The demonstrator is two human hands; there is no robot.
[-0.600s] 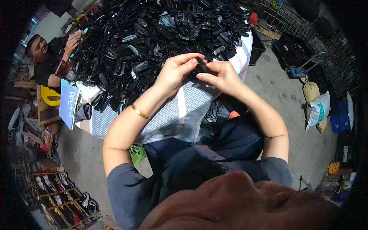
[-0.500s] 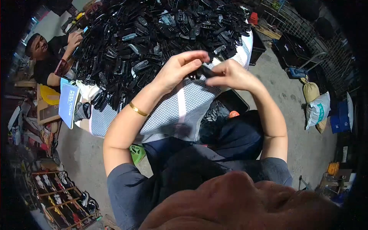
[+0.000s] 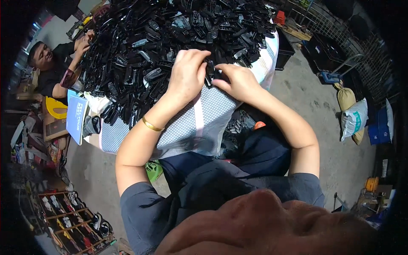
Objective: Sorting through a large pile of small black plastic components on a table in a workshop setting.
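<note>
My left hand (image 3: 187,75) and my right hand (image 3: 241,81) meet over the near edge of the pile, around a small, dark, elongated plastic piece (image 3: 209,75). The left fingers curl behind it and the thumb lies along its side. From the right, my index finger and thumb close on it at two spots. Much of the piece is hidden by the fingers. Beyond them rises a large heap of black plastic casings (image 3: 144,55), some grey and glossy. The heap rests on a patterned grey-white cloth (image 3: 178,136) with a pale stripe.
At the far left sits another person (image 3: 55,68), hands at the heap's edge. A blue booklet (image 3: 77,119) leans by the table's left corner. Below the right side lie a dark container of small parts (image 3: 240,124) and an orange-red round thing (image 3: 259,125). Sacks (image 3: 355,119) stand right.
Both hands have shifted left with the dark piece, which has turned more upright. My left fingers now curl downward more. The other person's hands have moved slightly.
</note>
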